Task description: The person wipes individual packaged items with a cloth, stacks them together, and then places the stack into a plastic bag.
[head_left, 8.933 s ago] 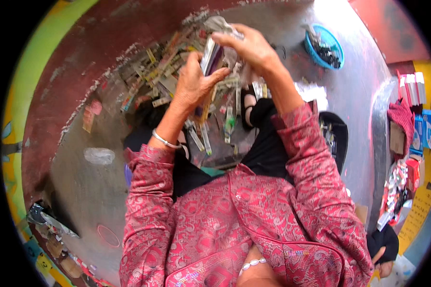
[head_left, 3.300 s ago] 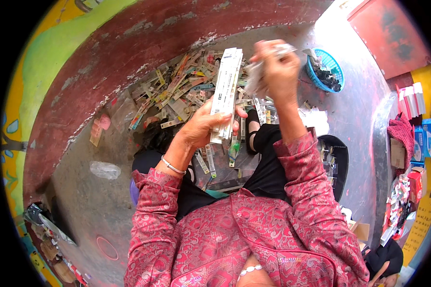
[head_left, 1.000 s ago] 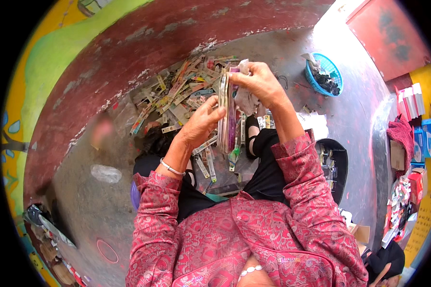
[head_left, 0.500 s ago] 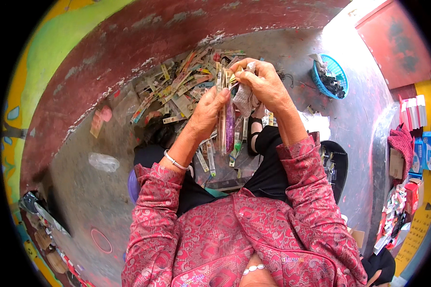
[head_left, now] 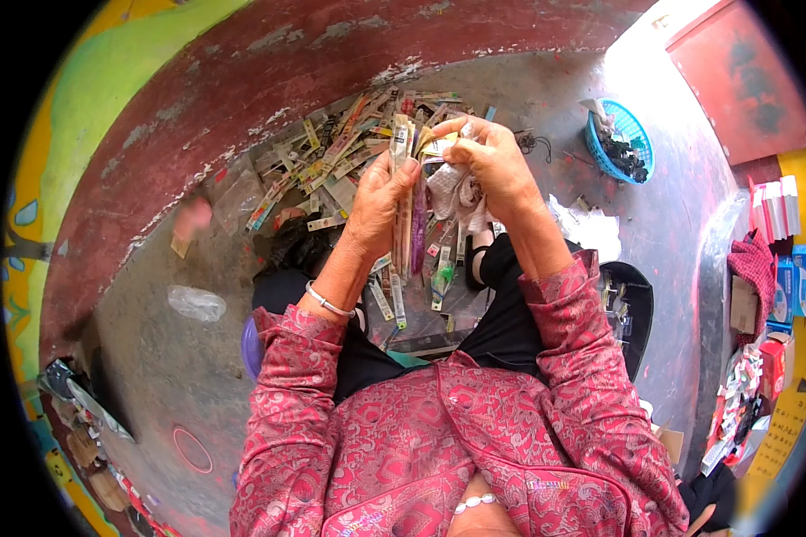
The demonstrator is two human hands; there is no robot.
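My left hand [head_left: 381,201] is closed round an upright bundle of long narrow packets [head_left: 401,139], whose lower ends hang down between my knees. One packet in the bundle shows purple along its length. Beside it, my right hand [head_left: 503,174] pinches the yellowish top end of a packet [head_left: 441,143]. A crumpled whitish cloth [head_left: 461,192] hangs under the fingers of that same hand. Just beyond both hands, a loose pile of similar long packets [head_left: 331,157] is spread over the floor. What the packets contain is too small to make out.
A blue plastic basket [head_left: 604,164] with dark items stands at the far right. White plastic [head_left: 591,231] and a black tray [head_left: 638,313] lie right of my knee. A clear bag [head_left: 197,304] is on the left floor. A red wall [head_left: 242,76] curves behind the pile.
My right hand has shifted slightly lower, and the packet top it pinches now stands further apart from the bundle. The cloth hangs in a different fold. My left hand keeps its hold.
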